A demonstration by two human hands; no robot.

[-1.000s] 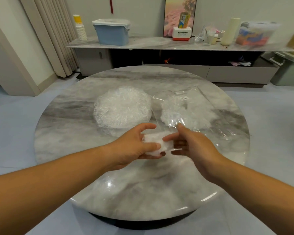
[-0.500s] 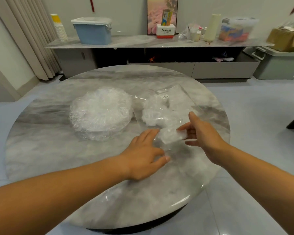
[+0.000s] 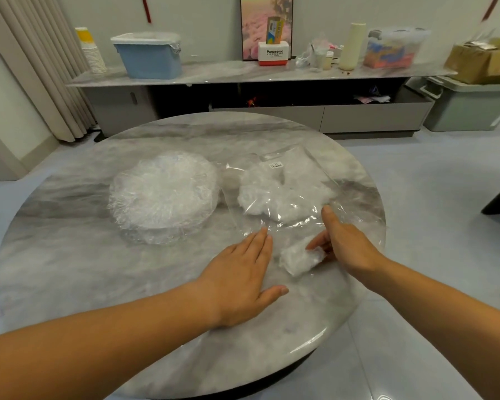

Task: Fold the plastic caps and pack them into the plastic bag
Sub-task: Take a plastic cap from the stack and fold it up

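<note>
Resting on the left half of the round, glossy grey-marbled bench (image 3: 70, 255) is a stack of plastic caps (image 3: 162, 197): a low, disc-shaped pile of crinkled, translucent white film with ruffled edges. To its right the left hand (image 3: 240, 281) lies palm down, flat and wide, with the fingers straight and close together and the thumb spread toward the near edge. Its fingertips reach the near edge of the plastic bag (image 3: 295, 192); whether they press on the film cannot be told. The bag is clear, shiny and wrinkled, with a small printed label near its far end and a fluffy white mass of caps inside. Just beside the left hand sits a folded cap (image 3: 300, 258), a small crumpled white wad at the bag's near mouth; whether it is already inside is unclear. The right hand (image 3: 350, 246) grips the wad's right end with curled fingers, its thumb stretched up against the bag's film.
</note>
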